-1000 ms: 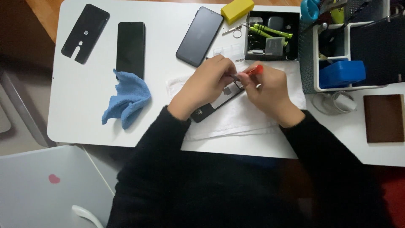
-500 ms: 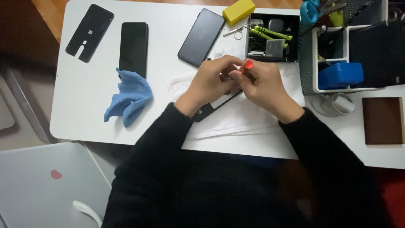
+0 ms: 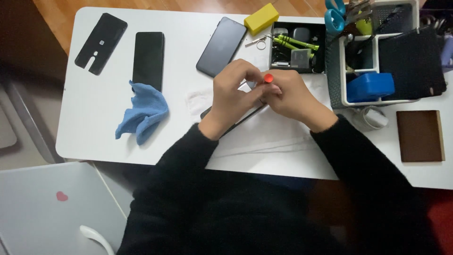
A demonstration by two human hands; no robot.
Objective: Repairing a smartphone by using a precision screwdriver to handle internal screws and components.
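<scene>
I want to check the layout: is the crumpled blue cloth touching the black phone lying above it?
Touching. In the head view the blue cloth overlaps the lower edge of the black phone; no gap shows.

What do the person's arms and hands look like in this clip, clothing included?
Both arms are covered to the wrist by long, loose black sleeves of a soft, slightly fuzzy knit. The left hand and right hand are bare: no gloves, rings, watch or bracelets visible.

White counter [image 3: 94,123]; crumpled blue cloth [image 3: 141,112]; three black phones, one [image 3: 148,59]; yellow block [image 3: 261,18]; blue box [image 3: 369,86]; brown board [image 3: 420,136]; grey organiser [image 3: 333,71]; orange-red tool cap [image 3: 268,78] at my hands; my black sleeves [image 3: 358,160]; grey laptop [image 3: 42,212], red heart.
</scene>
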